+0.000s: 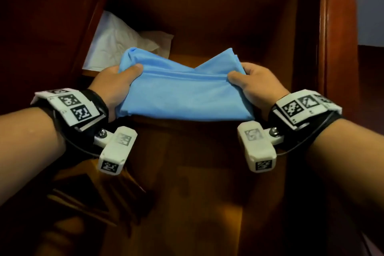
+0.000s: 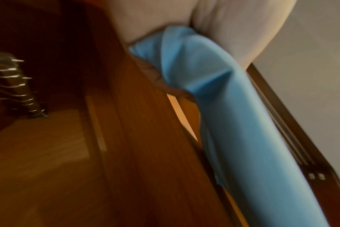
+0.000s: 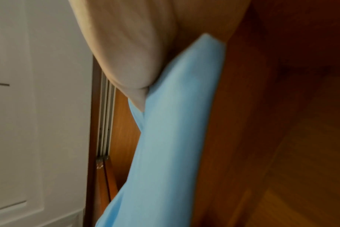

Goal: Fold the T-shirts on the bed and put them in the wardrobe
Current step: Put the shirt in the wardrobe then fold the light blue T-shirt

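A folded light-blue T-shirt hangs between my two hands in front of the open wooden wardrobe. My left hand grips its left edge, thumb on top. My right hand grips the right edge the same way. The shirt sags a little in the middle and is held above a wardrobe shelf. In the left wrist view the blue T-shirt runs down from my palm. The right wrist view shows the blue T-shirt under my hand, with the fingers hidden behind the cloth.
A white folded cloth lies at the back left of the shelf. Dark wooden wardrobe walls stand at left and right. A lower wooden shelf is below my hands. Several metal hangers show at left. A white wall is beside the wardrobe.
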A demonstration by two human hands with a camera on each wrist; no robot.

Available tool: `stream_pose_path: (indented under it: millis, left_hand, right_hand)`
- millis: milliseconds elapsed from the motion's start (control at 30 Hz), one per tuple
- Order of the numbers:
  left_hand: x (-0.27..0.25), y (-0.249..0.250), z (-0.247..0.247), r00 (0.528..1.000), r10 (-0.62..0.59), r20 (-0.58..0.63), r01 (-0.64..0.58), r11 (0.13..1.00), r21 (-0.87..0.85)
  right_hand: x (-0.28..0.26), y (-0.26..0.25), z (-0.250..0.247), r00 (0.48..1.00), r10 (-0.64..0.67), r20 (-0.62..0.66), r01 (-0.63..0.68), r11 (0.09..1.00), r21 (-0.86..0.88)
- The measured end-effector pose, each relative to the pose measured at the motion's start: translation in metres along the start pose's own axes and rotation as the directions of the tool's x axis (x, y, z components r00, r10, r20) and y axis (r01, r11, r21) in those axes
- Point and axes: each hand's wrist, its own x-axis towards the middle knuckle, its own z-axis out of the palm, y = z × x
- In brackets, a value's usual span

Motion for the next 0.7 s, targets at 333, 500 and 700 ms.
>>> stream_pose_path:
  millis: [333,500,700]
  left_hand:
    - [0.065,0.018,0.038,0.998,-0.03,0.051,0.033,0.997,-0.071]
    - [0.094,0.015,0.054,0.994,-0.038,0.106,0.037,0.999,0.006]
    - [0.125,0.009,0.077,0.947,-0.164,0.277,0.12,0.978,0.17]
  right_hand:
    - [0.047,-0.013,-0.022,0.993,0.109,-0.056,-0.115,0.984,-0.139]
    - [0.066,-0.026,-0.034,0.976,0.21,-0.058,-0.218,0.933,-0.287]
    - [0.098,-0.04,-0.059,0.941,0.305,-0.147,-0.326,0.7,-0.635]
